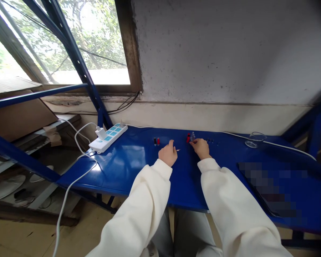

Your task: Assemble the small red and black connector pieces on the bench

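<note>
Right hand point(201, 148) at small clear pieces point(193, 136), beside red piece point(188, 137), on blue table point(186, 185); grip closure cannot be told. Left hand point(168, 154) curled near black cylinder point(154, 141) and red cylinder point(158, 141); grip likewise indistinct.

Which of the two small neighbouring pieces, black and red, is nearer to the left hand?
The red piece right of the black piece is nearer to the left hand; the black one is nearer the white power strip.

Lit from an overexposed window point(98, 39) at ten o'clock, glaring off the tabletop point(117, 173) at eight, shadowed at two, pixelated at four, stretched at edges.
</note>
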`<state>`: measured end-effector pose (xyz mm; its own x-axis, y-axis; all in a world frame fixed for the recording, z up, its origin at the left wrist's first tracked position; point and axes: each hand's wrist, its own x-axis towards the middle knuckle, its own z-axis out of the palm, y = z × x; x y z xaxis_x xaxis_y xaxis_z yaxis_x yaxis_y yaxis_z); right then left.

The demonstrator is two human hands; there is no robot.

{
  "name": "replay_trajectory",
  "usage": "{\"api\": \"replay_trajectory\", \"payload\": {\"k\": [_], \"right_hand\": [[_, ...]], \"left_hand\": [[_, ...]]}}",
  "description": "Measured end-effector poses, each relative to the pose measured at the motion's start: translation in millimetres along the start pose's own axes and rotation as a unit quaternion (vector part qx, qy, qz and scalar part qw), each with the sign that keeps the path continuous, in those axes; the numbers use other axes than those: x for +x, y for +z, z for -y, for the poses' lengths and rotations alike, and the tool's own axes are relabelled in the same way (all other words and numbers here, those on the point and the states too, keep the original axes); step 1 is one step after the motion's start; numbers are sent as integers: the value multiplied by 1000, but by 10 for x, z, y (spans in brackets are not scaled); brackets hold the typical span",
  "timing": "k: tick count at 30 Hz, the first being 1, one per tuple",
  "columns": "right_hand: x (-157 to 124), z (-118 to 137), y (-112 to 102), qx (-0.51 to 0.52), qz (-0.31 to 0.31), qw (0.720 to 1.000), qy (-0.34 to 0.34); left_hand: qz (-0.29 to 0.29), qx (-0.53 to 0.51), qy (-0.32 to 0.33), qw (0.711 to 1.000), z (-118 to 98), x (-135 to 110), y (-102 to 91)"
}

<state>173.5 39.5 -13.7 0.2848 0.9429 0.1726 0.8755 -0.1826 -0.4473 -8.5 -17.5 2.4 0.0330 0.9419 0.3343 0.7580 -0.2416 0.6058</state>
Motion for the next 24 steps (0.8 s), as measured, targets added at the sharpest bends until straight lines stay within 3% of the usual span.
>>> {"api": "replay_trajectory", "payload": {"k": [4,11,15,20,24], "right_hand": [[-1,-3,3,-4,2,1000,-1],[-29,26,-39,-12,24,1000,0],[-129,71,-130,-41,42,998,0],[-319,167,-256,-24,42,999,-21],[-468,292,-291,-1,10,998,-55]], "left_hand": [[-59,-14,-86,994,54,48,-142],[-49,-7,-151,987,137,92,-211],[-42,-8,-152,987,185,107,-175],[-82,-36,-118,989,245,144,-149],[-73,-147,-86,983,226,182,-88]]}}
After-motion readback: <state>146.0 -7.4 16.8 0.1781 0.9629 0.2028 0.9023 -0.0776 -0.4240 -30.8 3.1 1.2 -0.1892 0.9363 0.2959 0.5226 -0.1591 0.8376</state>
